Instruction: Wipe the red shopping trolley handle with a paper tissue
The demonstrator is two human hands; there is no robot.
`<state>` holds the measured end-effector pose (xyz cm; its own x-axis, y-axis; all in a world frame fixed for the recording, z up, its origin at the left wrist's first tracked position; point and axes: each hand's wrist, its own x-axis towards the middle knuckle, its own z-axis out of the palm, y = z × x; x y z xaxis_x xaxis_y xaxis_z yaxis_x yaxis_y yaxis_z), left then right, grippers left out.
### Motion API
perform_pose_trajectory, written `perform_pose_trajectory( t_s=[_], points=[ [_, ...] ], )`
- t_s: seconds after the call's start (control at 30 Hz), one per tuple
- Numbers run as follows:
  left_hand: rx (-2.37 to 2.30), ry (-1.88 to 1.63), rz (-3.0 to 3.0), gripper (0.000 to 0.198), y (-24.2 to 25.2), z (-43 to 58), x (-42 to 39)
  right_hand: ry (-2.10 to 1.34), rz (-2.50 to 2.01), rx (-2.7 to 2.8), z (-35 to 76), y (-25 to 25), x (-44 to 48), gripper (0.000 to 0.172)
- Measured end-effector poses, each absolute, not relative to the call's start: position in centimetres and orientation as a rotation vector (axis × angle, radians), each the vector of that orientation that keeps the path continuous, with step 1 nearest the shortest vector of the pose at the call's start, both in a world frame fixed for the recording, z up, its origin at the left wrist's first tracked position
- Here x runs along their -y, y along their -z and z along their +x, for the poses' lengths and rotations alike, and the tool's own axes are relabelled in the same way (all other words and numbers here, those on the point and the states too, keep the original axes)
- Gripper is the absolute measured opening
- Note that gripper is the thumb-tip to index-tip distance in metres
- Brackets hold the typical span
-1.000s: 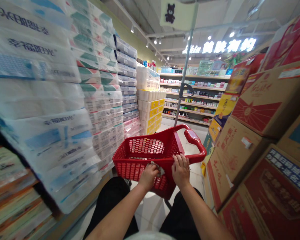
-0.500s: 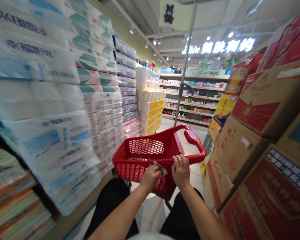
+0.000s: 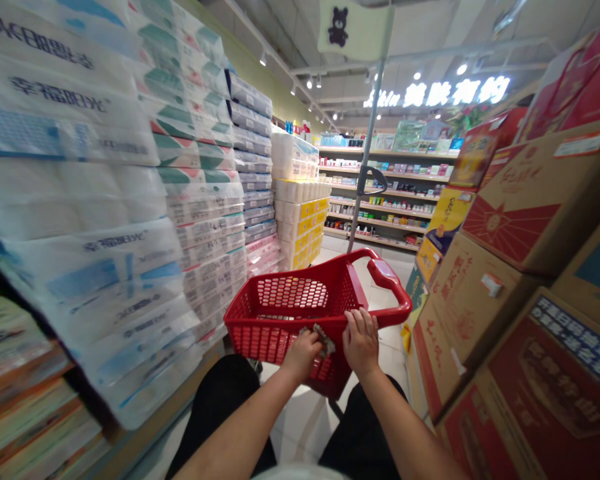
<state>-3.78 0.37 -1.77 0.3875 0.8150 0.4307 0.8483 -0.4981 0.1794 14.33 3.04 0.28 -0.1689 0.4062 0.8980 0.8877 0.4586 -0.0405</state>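
A red plastic shopping cart (image 3: pixel 290 327) with perforated sides stands right in front of my knees, its handle at the right. My left hand (image 3: pixel 301 355) is closed on a crumpled greyish cloth (image 3: pixel 326 341) and presses it against the cart's near side, just under the rim. Hooked over that same rim near the handle end, my right hand (image 3: pixel 361 341) grips the edge, its fingers bent over the top. The palm side of both hands is hidden. A grey pole (image 3: pixel 367 160) with a bear flag rises behind the handle.
Tall stacks of wrapped tissue packs (image 3: pixel 105 247) line the left side. Cardboard cartons (image 3: pixel 500 247) are piled close on the right. Farther back stand shelves (image 3: pixel 395 193) of small goods. White floor tiles (image 3: pixel 300 427) show between my legs.
My left hand and the cloth have shifted very slightly on the cart's side. My right hand and the cart stay in place.
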Motion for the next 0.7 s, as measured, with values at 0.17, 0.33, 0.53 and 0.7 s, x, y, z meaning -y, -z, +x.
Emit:
perform_pose_trajectory(
  t_s=[0.17,0.33,0.53,0.7],
  points=[
    [1.430,0.841,-2.564,0.023,2.1,-3.8,-0.4,0.644,-1.110,1.762,14.3,-0.2,-3.1,0.033],
    [1.528,0.719,-2.537,0.021,2.3,-3.8,-0.6,0.633,-1.110,1.764,14.3,-0.2,-3.1,0.033],
    [1.479,0.809,-2.555,0.025,2.8,-4.0,-0.3,0.634,-1.110,1.764,14.3,-0.3,-3.0,0.033],
    [1.538,0.794,-2.529,0.026,3.0,-4.6,-0.2,0.640,-1.102,1.761,14.3,-0.2,-3.1,0.034]
  ],
)
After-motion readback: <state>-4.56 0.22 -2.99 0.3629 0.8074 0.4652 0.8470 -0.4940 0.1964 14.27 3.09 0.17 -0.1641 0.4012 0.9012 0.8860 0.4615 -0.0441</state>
